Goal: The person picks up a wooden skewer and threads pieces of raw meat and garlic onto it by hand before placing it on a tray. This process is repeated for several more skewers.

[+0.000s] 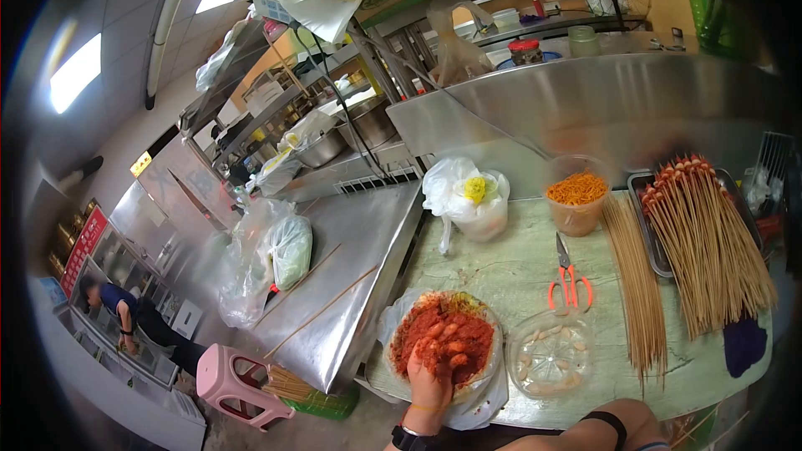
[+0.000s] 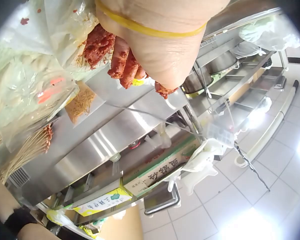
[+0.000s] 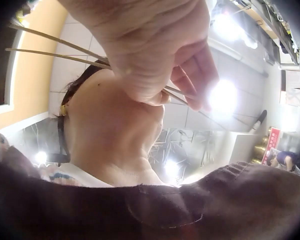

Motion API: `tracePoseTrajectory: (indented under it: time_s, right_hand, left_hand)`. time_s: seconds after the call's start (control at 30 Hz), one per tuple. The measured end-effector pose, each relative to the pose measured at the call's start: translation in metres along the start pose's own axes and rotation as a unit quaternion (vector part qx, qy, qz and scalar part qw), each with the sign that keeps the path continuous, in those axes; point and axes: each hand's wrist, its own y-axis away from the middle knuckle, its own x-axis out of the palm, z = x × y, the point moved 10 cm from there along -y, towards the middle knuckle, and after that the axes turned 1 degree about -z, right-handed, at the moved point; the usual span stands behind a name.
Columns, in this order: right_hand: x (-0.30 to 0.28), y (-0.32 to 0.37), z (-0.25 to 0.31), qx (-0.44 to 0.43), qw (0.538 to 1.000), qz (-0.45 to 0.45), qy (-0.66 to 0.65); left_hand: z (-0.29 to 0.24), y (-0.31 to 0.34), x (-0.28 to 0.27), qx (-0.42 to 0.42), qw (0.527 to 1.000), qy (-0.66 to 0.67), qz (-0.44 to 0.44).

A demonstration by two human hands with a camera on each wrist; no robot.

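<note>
My left hand (image 1: 432, 384) reaches into a bowl of red chili seasoning (image 1: 480, 336) lined with a clear plastic bag. Red paste coats its bent fingers (image 2: 131, 70), and the thumb tip is smeared too. Whether these fingers hold a piece of food I cannot tell. In the right wrist view, my right hand (image 3: 155, 50) pinches thin bamboo skewers (image 3: 60, 40), which run out past both sides of the hand. The head view leaves that hand out below its lower edge. Beside the bowl sits a clear plastic tub (image 1: 551, 382) with several pale pieces in it.
Orange-handled scissors (image 1: 571, 280) lie behind the tub. Bare skewers (image 1: 635, 292) are laid in a row to the right, beside a metal tray (image 1: 660, 260) of loaded skewers. A tub of orange shreds (image 1: 576, 192) and a bagged white tub (image 1: 483, 221) stand at the back. A pink stool (image 1: 230, 380) is left.
</note>
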Motion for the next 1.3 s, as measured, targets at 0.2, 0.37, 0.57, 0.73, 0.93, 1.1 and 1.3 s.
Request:
tracePoseTrajectory:
  time_s: [0.2, 0.37, 0.57, 0.73, 0.93, 1.1, 1.3]
  right_hand:
    - [-0.001, -0.004, -0.004, -0.004, 0.999, -0.02, -0.028]
    - [-0.002, -0.007, -0.006, 0.013, 0.999, -0.019, 0.022]
    - [0.005, -0.005, -0.014, 0.044, 0.998, 0.017, 0.045]
    - [0.002, -0.008, -0.013, 0.029, 0.999, 0.007, 0.044]
    - [0.002, -0.009, -0.007, -0.003, 0.999, 0.007, 0.037]
    - [0.002, -0.013, -0.005, -0.004, 0.997, 0.009, 0.08]
    - [0.001, -0.011, -0.004, -0.006, 0.993, 0.016, 0.118]
  left_hand:
    - [0.0, 0.001, -0.005, 0.006, 0.999, 0.04, 0.015]
    - [-0.001, 0.0, -0.006, 0.015, 0.999, 0.026, 0.028]
    - [0.003, 0.0, -0.009, 0.003, 0.998, 0.046, 0.034]
    - [0.0, 0.001, -0.006, 0.005, 0.999, 0.045, 0.028]
    - [0.002, 0.001, -0.011, 0.021, 0.999, 0.036, 0.028]
    - [0.001, 0.0, -0.009, 0.011, 0.999, 0.028, 0.02]
    - [0.003, 0.0, -0.012, 0.007, 0.999, 0.029, 0.016]
